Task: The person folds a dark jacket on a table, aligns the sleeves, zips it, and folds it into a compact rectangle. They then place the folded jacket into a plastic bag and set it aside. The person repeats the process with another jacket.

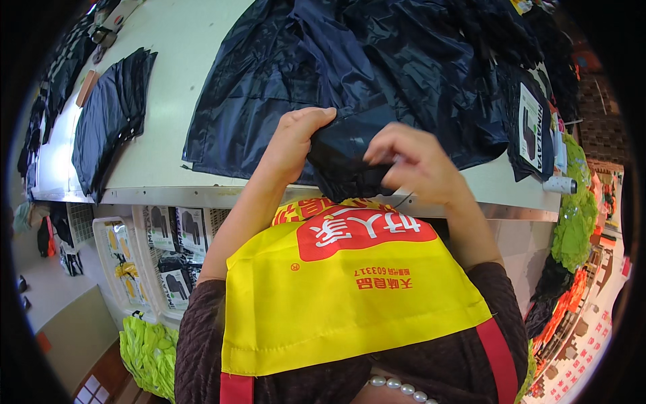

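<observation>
A large, shiny navy garment lies spread and wrinkled over the pale table before me. My left hand is closed on its near part, thumb pressed on top of the cloth. Between my hands a gathered, darker section of the cloth hangs over the table's front edge. My right hand is bent just right of that section; motion blurs its fingers, so whether they pinch the cloth is unclear. A thin dark line, perhaps a thread, shows beneath this hand.
On the table's left lies a stack of folded dark garments. Packaged dark garments with a printed card sit at the right edge, near a small cylinder. Baskets of packages stand below left. Lime-green garments hang at right.
</observation>
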The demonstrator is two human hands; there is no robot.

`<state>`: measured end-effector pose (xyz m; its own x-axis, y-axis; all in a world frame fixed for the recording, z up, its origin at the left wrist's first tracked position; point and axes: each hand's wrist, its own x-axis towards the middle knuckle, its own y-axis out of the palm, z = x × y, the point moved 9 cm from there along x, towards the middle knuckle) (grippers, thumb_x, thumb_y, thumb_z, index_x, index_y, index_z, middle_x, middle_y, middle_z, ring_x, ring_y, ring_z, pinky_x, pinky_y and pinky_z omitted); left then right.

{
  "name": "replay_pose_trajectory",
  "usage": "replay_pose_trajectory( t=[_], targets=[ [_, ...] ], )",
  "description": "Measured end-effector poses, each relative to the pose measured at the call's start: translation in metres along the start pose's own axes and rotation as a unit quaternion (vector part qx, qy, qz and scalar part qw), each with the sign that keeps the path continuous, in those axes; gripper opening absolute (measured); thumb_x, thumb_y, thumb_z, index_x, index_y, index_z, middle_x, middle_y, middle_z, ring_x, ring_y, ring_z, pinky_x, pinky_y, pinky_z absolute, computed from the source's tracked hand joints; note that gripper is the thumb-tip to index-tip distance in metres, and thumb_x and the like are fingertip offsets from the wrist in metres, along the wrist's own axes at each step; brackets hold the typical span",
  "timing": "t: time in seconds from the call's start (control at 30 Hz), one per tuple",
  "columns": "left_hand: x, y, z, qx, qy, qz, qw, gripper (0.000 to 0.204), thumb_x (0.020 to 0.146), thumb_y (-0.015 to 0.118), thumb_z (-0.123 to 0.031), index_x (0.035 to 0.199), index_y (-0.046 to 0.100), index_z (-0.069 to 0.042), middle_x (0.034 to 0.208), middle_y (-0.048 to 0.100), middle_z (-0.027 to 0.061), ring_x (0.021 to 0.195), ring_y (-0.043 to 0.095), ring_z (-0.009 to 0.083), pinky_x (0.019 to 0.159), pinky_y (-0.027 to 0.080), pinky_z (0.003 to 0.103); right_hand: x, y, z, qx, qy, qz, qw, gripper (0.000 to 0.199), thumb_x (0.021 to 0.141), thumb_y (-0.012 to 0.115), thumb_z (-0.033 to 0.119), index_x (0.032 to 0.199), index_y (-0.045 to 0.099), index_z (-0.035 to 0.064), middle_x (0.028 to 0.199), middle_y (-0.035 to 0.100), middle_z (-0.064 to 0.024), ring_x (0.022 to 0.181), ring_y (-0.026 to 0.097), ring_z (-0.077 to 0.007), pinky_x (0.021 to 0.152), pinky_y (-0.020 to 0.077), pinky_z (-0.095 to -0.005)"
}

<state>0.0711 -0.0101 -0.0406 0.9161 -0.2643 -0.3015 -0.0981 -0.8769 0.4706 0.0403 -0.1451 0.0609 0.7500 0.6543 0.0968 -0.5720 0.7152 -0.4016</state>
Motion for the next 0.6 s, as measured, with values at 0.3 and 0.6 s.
replay_pose_trajectory(
  t=[0.3,0.6],
  targets=[
    [0.0,0.005,0.003,0.022,-0.037,-0.011,0.999,0.023,0.086,0.057,-0.021,0.083,0.067,-0.001,0.078,0.065,0.0028,0.074,0.056,0.0084,0.07,0.041,0.022,0.018,-0.03,0.005,-0.391,-0.124,-0.065,0.91,0.027,0.079,0.068,0.019,0.1,0.061,0.0036,0.082,0.061,-0.0095,0.067,0.06,-0.0242,0.058,0.048,-0.029],
    [0.0,0.013,0.004,0.037,-0.051,-0.013,0.998,0.022,0.087,0.055,-0.021,0.084,0.067,-0.003,0.08,0.064,0.0016,0.075,0.055,0.0075,0.07,0.041,0.022,0.022,-0.024,-0.009,-0.345,-0.122,-0.056,0.929,0.024,0.082,0.065,0.025,0.095,0.061,0.0054,0.08,0.061,-0.008,0.07,0.06,-0.0241,0.059,0.0486,-0.0311]
  ],
)
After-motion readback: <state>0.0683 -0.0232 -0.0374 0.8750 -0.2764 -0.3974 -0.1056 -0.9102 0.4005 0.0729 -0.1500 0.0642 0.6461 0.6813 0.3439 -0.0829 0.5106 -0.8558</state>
